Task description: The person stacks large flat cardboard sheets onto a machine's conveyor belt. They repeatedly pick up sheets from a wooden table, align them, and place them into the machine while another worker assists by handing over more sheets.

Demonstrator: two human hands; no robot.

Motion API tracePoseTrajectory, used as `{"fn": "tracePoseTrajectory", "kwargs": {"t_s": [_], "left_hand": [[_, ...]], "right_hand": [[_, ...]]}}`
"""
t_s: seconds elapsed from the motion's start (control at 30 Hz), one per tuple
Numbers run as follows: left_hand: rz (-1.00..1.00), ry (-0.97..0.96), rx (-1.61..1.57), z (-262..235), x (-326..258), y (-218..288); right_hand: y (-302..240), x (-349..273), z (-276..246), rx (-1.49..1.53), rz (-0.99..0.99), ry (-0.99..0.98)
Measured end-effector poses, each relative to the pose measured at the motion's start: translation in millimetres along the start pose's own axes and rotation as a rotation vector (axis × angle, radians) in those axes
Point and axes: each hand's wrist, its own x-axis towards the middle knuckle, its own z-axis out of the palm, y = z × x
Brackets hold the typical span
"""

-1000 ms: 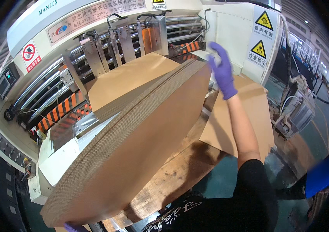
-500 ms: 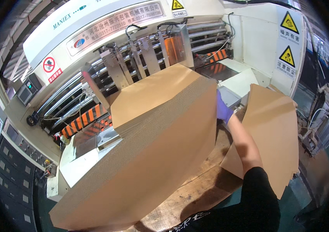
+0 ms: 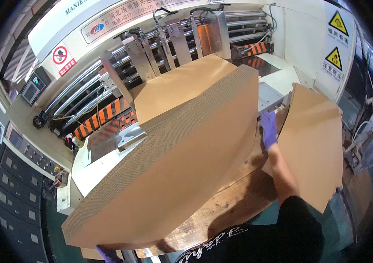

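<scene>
We steady a thick tilted stack of tan corrugated cardboard sheets [image 3: 169,175] across the middle of the frame, over a worn brown wooden bench [image 3: 226,204], in front of a large white machine [image 3: 303,52]. Our right hand [image 3: 269,130], in a purple glove, is held fairly flat with fingers extended beside the stack's right edge; it appears to grip nothing, though whether it touches is unclear. Our left hand [image 3: 106,254], also purple-gloved, shows only partly at the stack's lower corner, so we cannot tell how closed it is. By our reading, loading is partway along: a flat pile of tan sheets [image 3: 186,87] already sits by the upright metal plates [image 3: 180,46], while our stack remains to be laid level, as does a leaning tan board [image 3: 313,140] at right. For containers, we make out only the plates' open bay, holding that pile.
</scene>
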Motion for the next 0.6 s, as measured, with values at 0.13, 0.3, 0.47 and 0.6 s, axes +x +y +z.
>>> {"fn": "tracePoseTrajectory", "kwargs": {"t_s": [0.13,0.3,0.47,0.6], "left_hand": [[-0.023,-0.076,0.002,4,3,-6],[0.029,-0.11,0.057,-6,19,15],[0.085,-0.209,-0.086,26,36,87],[0.026,-0.215,-0.035,24,67,112]], "right_hand": [[76,-149,-39,0.959,0.637,0.021],[105,-305,-4,0.438,1.42,-0.504],[175,-338,59,0.957,1.116,-0.499],[184,-330,101,1.174,0.833,-0.476]]}}
